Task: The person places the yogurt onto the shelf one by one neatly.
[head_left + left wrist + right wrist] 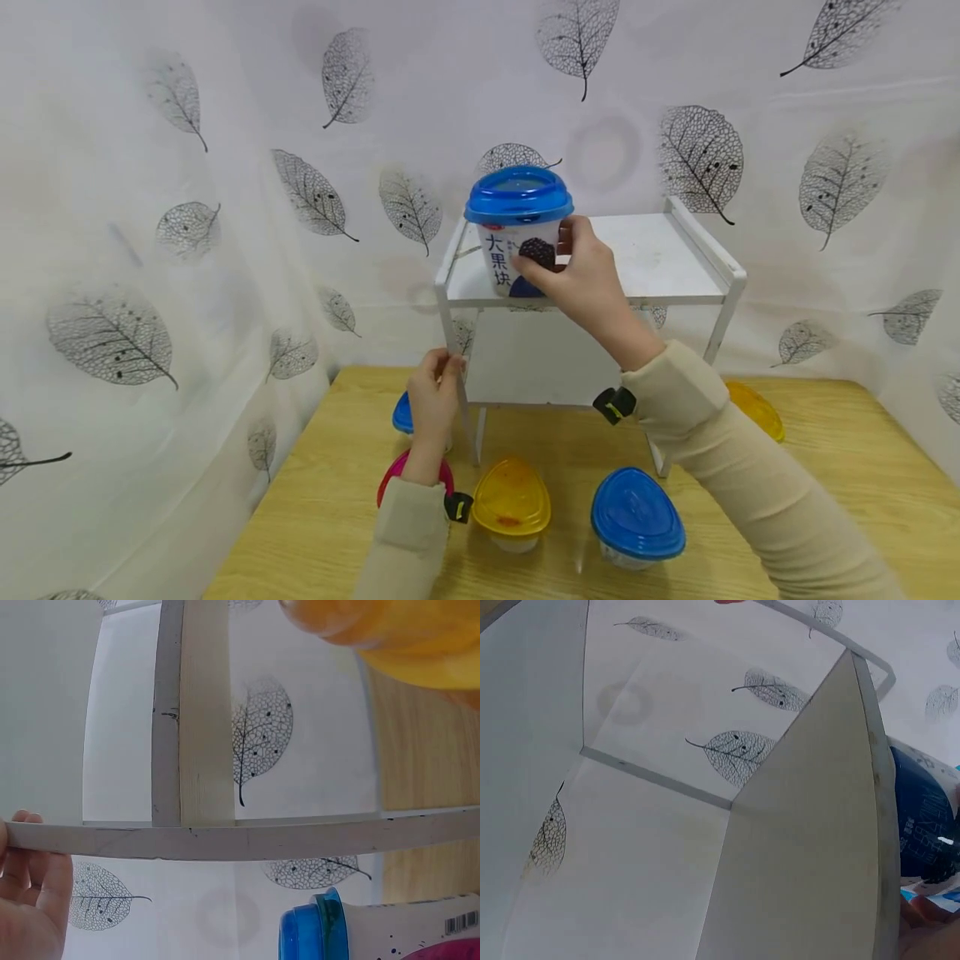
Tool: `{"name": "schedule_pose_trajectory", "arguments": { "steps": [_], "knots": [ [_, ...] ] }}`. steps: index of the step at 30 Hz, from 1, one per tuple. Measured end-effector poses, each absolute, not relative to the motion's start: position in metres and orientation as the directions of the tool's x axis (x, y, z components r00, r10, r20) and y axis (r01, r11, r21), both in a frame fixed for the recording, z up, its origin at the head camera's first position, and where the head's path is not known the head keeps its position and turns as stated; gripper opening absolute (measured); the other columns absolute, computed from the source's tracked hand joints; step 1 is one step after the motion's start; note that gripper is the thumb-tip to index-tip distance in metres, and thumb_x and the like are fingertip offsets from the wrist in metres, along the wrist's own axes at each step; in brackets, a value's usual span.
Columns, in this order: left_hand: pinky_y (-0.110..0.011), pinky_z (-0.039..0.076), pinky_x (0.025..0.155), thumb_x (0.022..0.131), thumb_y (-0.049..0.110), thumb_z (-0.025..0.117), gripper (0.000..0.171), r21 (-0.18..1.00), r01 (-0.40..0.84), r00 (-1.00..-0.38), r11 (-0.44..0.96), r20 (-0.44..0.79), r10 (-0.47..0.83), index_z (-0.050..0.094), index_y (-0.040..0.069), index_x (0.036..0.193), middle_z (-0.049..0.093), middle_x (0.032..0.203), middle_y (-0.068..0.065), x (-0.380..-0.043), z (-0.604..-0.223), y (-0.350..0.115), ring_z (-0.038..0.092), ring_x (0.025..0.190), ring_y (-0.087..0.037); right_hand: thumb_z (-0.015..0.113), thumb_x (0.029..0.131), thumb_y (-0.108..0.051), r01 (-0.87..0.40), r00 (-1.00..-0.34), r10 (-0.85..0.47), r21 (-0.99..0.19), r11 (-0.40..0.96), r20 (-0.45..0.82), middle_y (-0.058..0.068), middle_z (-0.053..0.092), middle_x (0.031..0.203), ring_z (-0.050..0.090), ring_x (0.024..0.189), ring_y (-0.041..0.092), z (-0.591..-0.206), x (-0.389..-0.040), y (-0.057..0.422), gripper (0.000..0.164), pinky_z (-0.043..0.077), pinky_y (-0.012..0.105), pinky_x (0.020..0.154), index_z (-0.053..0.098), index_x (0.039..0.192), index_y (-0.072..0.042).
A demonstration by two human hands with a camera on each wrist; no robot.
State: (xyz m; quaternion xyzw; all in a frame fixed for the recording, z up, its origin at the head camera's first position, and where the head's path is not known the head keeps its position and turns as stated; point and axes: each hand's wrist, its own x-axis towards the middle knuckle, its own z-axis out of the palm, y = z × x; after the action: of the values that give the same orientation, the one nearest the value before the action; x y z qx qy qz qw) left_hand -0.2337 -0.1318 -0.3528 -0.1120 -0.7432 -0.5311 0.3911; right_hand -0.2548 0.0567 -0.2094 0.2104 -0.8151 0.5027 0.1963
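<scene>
My right hand [588,279] holds a white yogurt cup [501,254] with a blue lid, thumb across its front and fingers behind. The cup is upright and overlaps the left end of the top board of a small white shelf rack [660,250]. The right wrist view shows only part of this cup [922,817], beyond the board's edge, with some fingers [926,907] below it. Lower down, my left hand [435,396] grips the rack's left front leg. Its fingers [52,889] curl round the pale bar [247,841] in the left wrist view.
On the wooden table [300,500], a yellow-lidded cup [512,500] and a blue-lidded cup [637,512] stand before the rack. A pink lid [390,477] and another blue lid [402,414] show beside my left forearm. Another yellow lid [757,412] lies right of the rack. Leaf-print sheeting [247,275] hangs behind.
</scene>
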Motion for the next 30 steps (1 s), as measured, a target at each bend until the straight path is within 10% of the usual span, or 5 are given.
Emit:
{"name": "schedule_pose_trajectory", "arguments": {
  "steps": [30],
  "knots": [
    [-0.034, 0.051, 0.061, 0.085, -0.001, 0.054, 0.01, 0.714, 0.579, -0.686, 0.393, 0.687, -0.239, 0.057, -0.01, 0.082, 0.062, 0.074, -0.018, -0.23, -0.35, -0.132, 0.059, 0.068, -0.03, 0.068, 0.078, -0.028, -0.541, -0.834, -0.145, -0.737, 0.405, 0.533, 0.015, 0.05, 0.11, 0.05, 0.098, 0.023, -0.205, -0.262, 0.012, 0.062, 0.045, 0.033, 0.081, 0.035, 0.121, 0.001]
  ]
}}
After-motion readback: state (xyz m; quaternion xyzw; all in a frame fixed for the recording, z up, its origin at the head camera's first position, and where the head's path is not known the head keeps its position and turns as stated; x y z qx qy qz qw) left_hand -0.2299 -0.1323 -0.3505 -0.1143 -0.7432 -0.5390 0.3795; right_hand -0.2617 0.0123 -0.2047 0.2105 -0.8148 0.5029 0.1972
